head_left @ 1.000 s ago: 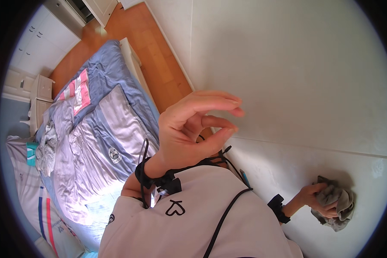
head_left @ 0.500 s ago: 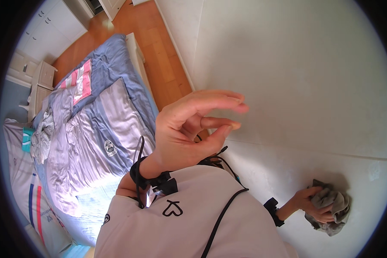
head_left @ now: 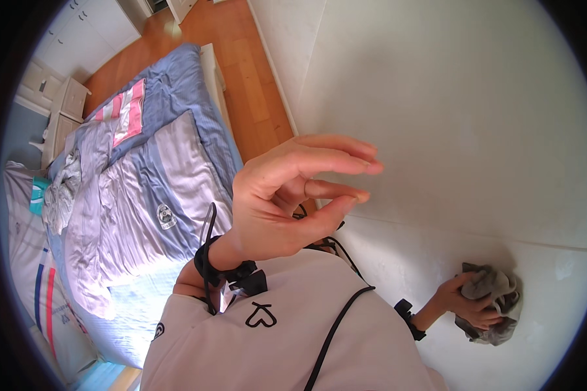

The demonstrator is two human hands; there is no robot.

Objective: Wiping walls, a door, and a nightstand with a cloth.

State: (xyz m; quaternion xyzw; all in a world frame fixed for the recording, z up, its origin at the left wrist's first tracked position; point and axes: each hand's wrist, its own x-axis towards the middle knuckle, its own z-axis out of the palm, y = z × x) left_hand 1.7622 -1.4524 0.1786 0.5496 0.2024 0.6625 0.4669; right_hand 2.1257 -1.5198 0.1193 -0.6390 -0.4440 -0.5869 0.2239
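The right hand [head_left: 463, 300], clutching a cloth [head_left: 507, 293], had slid toward the wall's [head_left: 450, 130] seam [head_left: 437, 228], likely wiping; the left hand [head_left: 267, 212] was empty.

- Left hand [head_left: 300, 195] raised, its fingers [head_left: 332, 158] arched, its thumb [head_left: 323, 221] just beneath one fingertip (contact unclear).
- Right hand [head_left: 474, 302] well apart, lower right of the left, bent as in a grip.
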